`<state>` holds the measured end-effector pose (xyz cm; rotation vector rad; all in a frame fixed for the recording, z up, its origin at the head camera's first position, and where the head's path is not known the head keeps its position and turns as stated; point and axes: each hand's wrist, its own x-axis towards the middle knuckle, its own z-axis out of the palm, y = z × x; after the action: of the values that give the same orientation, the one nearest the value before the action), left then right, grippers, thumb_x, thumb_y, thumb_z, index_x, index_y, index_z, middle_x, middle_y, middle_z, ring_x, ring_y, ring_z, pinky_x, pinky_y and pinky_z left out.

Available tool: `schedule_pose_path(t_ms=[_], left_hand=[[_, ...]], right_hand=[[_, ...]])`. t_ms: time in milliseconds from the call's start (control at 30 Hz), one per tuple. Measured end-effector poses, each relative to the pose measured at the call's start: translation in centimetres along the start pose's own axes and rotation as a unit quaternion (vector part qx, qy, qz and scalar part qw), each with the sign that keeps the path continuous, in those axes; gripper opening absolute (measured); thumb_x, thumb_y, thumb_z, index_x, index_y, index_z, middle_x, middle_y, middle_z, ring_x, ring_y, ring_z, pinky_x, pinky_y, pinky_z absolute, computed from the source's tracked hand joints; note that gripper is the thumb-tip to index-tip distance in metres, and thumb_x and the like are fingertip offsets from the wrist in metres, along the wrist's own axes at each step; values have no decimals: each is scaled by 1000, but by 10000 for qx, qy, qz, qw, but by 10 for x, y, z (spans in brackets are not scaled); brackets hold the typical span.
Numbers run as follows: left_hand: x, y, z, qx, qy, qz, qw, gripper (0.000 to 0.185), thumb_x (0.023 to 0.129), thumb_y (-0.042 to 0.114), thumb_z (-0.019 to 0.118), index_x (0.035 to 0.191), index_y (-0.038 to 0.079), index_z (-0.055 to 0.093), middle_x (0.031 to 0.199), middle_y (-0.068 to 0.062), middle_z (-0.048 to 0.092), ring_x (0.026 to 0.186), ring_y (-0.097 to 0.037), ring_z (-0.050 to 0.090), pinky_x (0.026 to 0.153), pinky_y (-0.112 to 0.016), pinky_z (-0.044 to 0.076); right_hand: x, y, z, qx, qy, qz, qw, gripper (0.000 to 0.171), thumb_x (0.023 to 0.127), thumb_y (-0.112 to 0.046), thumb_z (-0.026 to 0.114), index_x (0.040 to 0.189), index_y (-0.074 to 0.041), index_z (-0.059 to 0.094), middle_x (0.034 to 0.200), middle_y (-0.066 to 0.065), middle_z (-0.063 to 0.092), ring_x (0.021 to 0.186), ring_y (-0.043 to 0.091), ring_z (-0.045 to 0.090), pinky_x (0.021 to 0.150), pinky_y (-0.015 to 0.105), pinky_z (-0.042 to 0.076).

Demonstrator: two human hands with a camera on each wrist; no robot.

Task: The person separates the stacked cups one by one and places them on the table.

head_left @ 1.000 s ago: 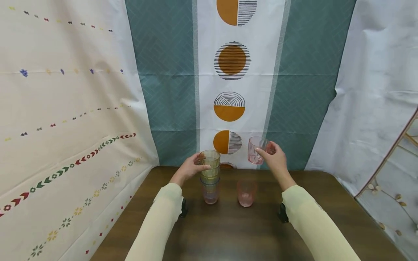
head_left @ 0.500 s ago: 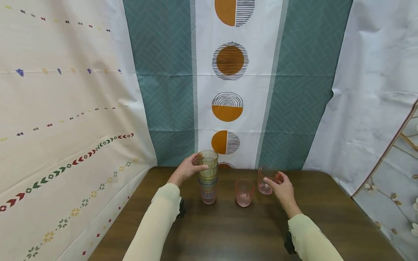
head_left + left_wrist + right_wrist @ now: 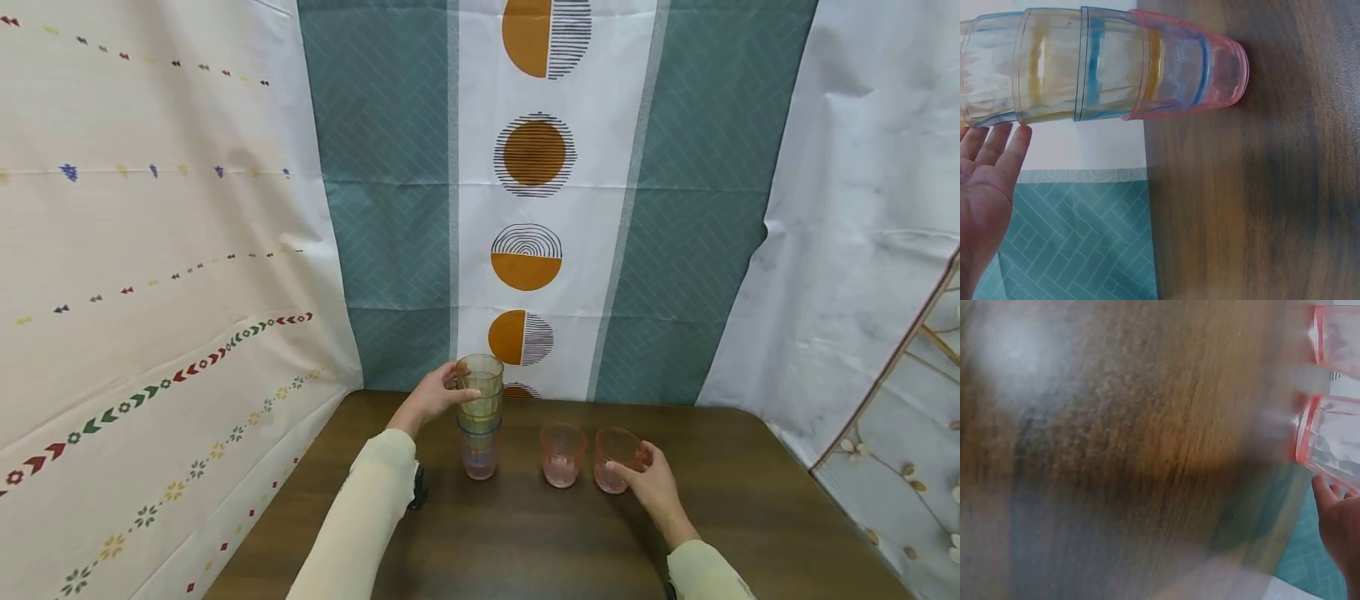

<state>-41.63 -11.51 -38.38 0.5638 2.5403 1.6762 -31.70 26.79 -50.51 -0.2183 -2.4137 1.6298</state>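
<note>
Right hand (image 3: 654, 483) has its grip curled round a pink cup (image 3: 617, 460), which now stands upright on the surface (image 3: 525, 542), just right of a second pink cup (image 3: 562, 454); the two are close but look apart. Left hand (image 3: 435, 396) has its grip closed lightly on the top of the stack (image 3: 480, 417), thumb in front and fingers behind the amber cup at the top; the left wrist view shows fingertips (image 3: 1013, 140) touching its rim end. That stack, amber over blue over pink, stands on the far left part of the surface, well left of the two pink cups.

Judging by their thin, clear walls, these cups are light, stiff plastic, smooth and a bit slippery. The side wall near the rim is the sensible place to take one. A tall stack like this would tip easily, so a steadying hold high up suits it.

A second ago the right hand held its pink cup up in the air, far and right of the lone cup; half a second ago it was lower. Now it is down. The left hand and stack have hardly moved.
</note>
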Motion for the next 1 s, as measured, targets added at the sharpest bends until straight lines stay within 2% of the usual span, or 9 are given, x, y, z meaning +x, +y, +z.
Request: schedule_pose_path(t_ms=[133, 267, 400, 633, 800, 1000], left_hand=[[-1, -1, 0, 1, 53, -106, 9999, 75, 87, 29, 79, 148, 6, 42, 151, -14, 44, 142, -36, 34, 113, -54, 31], [-1, -3, 1, 18, 74, -148, 9999, 77, 86, 31, 79, 148, 7, 42, 151, -12, 44, 143, -34, 33, 113, -52, 31], [0, -3, 2, -8, 93, -106, 9999, 79, 86, 31, 80, 150, 7, 40, 152, -11, 43, 143, -33, 33, 113, -52, 31], [-1, -7, 5, -106, 36, -131, 9999, 78, 87, 27, 79, 150, 5, 38, 151, -16, 43, 141, -35, 37, 111, -52, 35], [-3, -11, 7, 6, 102, -174, 9998, 75, 87, 28, 79, 147, 4, 42, 146, -22, 47, 136, -37, 43, 108, -54, 38], [-7, -19, 11, 22, 22, -181, 9998, 77, 87, 24, 79, 149, 2, 40, 144, -22, 50, 134, -38, 46, 107, -53, 39]], right_hand=[[1, 3, 2, -255, -48, -105, 9996, 99, 86, -28, 79, 150, 12, 15, 144, 37, 34, 133, 52, 36, 105, 60, 37], [4, -2, -2, -608, -183, -14, 9980, 107, 86, -38, 77, 153, 11, 10, 150, 38, 25, 138, 51, 28, 109, 61, 31], [11, -19, -11, -868, -183, -84, 9960, 111, 88, -50, 72, 155, 8, 5, 155, 37, 16, 142, 51, 19, 112, 62, 24], [25, -62, -15, -1010, -155, -364, 9941, 113, 87, -61, 67, 157, 3, 5, 158, 31, 14, 145, 47, 16, 114, 60, 21], [33, -97, -3, -854, -295, -564, 9943, 113, 86, -63, 66, 158, -2, 5, 160, 27, 13, 146, 44, 16, 115, 59, 22], [34, -130, 30, -568, -608, -789, 9934, 107, 87, -58, 69, 159, -5, 10, 162, 19, 17, 148, 38, 18, 116, 55, 23]])
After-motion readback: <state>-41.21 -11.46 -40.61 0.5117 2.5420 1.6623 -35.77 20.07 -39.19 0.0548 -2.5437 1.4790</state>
